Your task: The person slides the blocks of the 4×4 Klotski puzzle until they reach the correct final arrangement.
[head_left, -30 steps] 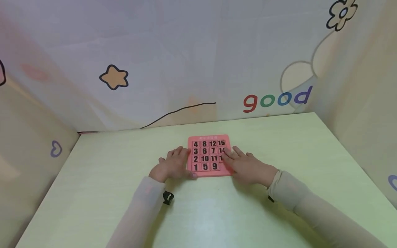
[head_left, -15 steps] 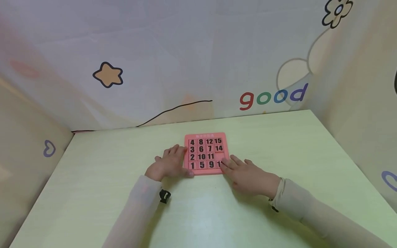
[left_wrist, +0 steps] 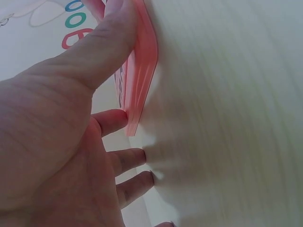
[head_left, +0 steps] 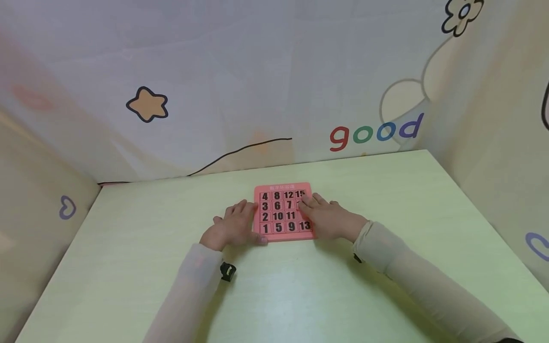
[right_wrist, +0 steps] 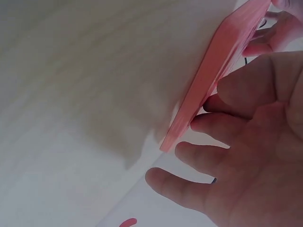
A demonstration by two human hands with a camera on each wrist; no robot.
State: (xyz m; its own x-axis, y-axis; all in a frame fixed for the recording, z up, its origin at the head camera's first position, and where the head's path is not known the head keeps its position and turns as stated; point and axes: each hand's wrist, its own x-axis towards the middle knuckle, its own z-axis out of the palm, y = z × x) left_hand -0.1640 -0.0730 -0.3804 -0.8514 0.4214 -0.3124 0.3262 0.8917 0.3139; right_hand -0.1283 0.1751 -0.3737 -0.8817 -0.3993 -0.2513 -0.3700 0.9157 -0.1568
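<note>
A pink number slide puzzle [head_left: 283, 236] lies flat on the table, its tiles bearing black numbers. My left hand [head_left: 231, 229] rests at its left side, with thumb and index finger touching the frame near the lower left corner. In the left wrist view the other left fingers [left_wrist: 135, 189] reach down to the tabletop, nearly straight. My right hand [head_left: 332, 219] lies over the puzzle's right side, its fingertips on the right column just below the 15 tile. The 13 tile [head_left: 305, 226] shows in the bottom right corner. My right fingers hide the spots above it.
A pale green table [head_left: 274, 295] spreads around the puzzle. Printed cloth walls [head_left: 231, 71] stand behind it and at both sides. Black bands [head_left: 228, 272] show at the sleeve cuffs.
My right hand slid the 13 tile down into the bottom right corner, then moved up the right column to below the 15. My left hand keeps its place on the frame.
</note>
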